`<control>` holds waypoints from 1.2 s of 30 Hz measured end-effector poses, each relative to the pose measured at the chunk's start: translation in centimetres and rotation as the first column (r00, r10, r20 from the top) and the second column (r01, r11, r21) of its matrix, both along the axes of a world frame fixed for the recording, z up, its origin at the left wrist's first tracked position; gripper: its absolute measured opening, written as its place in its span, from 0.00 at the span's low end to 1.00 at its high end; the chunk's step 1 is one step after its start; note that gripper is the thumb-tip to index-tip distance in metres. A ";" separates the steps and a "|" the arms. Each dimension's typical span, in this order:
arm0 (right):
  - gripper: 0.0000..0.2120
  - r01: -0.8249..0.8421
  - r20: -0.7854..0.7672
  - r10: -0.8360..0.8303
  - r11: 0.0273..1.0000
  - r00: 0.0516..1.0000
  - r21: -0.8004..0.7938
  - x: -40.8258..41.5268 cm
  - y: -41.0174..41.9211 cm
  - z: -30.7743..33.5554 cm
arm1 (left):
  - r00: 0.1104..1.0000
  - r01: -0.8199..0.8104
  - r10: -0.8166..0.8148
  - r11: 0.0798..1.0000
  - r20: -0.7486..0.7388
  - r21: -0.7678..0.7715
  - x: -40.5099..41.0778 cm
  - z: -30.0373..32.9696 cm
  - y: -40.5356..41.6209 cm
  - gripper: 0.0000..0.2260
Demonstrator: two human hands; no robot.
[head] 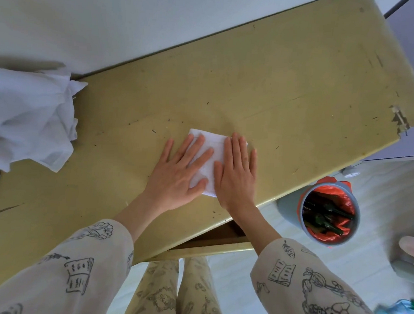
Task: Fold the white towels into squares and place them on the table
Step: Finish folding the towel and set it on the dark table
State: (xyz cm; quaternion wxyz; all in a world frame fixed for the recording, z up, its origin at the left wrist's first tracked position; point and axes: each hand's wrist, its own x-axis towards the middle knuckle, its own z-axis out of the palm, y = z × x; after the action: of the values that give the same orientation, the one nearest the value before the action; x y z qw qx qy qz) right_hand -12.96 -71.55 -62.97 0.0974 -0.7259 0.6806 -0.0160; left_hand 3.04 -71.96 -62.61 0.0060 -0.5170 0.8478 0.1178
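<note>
Loose white towels (26,121) crowd the table's (278,88) left end.

A grey bin (357,215) with an orange liner holds dark bottles (328,216)

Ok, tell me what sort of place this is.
Probably a lived-in room at home or in a dorm: a worn yellow desk against a wall, a small bin with bottles on the tiled floor, loose white laundry.

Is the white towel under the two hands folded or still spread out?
Folded. The towel is a small, thick square, pressed flat by the left hand and right hand.
</note>
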 end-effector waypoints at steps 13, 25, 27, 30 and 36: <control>0.26 0.056 0.308 -0.073 0.996 0.949 0.064 -0.9 0.0 3.2 | 0.990 -0.138 0.139 0.987 -0.009 0.079 -0.5 0.9 1.8 0.25; 0.18 0.502 0.295 -0.671 0.719 0.680 0.481 2.5 0.3 5.9 | 0.979 -0.201 0.203 0.974 -0.005 0.106 0.4 1.8 5.6 0.22; 0.18 0.518 0.301 -0.709 0.684 0.638 0.513 2.8 0.2 6.0 | 0.980 -0.198 0.199 0.973 0.005 0.121 0.8 2.1 5.9 0.22; 0.11 0.515 0.330 -0.751 0.642 0.572 0.568 3.2 0.5 6.0 | 0.979 -0.203 0.205 0.969 0.004 0.144 1.5 2.4 6.8 0.22; 0.10 0.473 0.288 -0.679 0.698 0.675 0.538 4.9 2.3 6.5 | 0.974 -0.225 0.224 0.954 0.030 0.200 2.9 2.9 9.2 0.23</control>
State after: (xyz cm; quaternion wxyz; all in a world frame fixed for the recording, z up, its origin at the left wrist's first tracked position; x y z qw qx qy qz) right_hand -8.07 -69.29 -56.43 0.4011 -0.4006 0.8205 -0.0739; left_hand 5.92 -62.76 -59.71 0.0482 -0.6070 0.7673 0.2012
